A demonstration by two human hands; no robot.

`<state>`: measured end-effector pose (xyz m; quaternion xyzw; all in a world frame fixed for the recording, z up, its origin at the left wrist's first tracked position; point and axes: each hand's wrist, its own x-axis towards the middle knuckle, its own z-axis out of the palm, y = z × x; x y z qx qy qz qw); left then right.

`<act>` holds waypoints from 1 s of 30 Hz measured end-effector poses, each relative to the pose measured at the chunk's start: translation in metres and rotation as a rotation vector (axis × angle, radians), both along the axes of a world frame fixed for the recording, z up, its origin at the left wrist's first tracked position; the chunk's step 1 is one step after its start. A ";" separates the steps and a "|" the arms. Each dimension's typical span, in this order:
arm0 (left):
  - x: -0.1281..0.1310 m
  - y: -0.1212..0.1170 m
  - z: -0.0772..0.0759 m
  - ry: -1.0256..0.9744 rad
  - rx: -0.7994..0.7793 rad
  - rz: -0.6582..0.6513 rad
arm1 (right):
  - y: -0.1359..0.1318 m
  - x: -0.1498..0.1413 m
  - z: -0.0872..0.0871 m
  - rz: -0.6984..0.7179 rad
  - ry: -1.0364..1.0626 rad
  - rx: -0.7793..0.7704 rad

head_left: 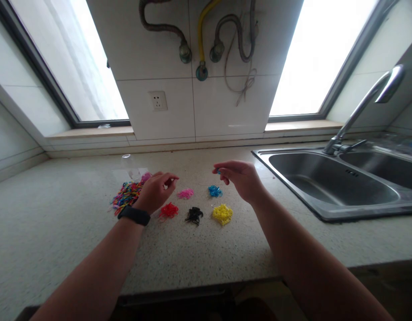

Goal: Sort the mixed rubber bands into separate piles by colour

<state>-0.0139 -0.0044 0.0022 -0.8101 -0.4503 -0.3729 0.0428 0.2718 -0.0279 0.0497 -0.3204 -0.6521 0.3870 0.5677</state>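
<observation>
My right hand (239,177) is raised above the counter with a small blue rubber band (219,172) pinched at its fingertips. Just below and left of it lies a pile of blue rubber bands (215,191). My left hand (158,191), with a dark band on the wrist, hovers beside a mixed heap of coloured rubber bands (127,195). Its thumb and forefinger come together; anything between them is too small to make out. Separate piles of pink bands (186,193), red bands (169,211), black bands (194,216) and yellow bands (222,215) lie between the hands.
A clear plastic container (130,167) stands behind the mixed heap. On the right, a steel double sink (293,187) with a tall faucet (360,107) is set into the speckled counter (199,254). The tiled wall (166,125) carries a socket (158,100) and hoses.
</observation>
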 end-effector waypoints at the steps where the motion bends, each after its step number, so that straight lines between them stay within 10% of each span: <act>1: 0.000 0.000 0.000 -0.003 -0.005 0.002 | 0.002 0.001 -0.001 -0.026 -0.050 0.000; 14: -0.005 0.003 -0.005 -0.041 -0.040 0.010 | 0.068 0.035 -0.066 -0.191 -0.699 -0.084; 30: -0.005 0.002 -0.003 -0.041 -0.056 0.008 | 0.067 0.040 -0.061 -0.027 -0.783 -0.145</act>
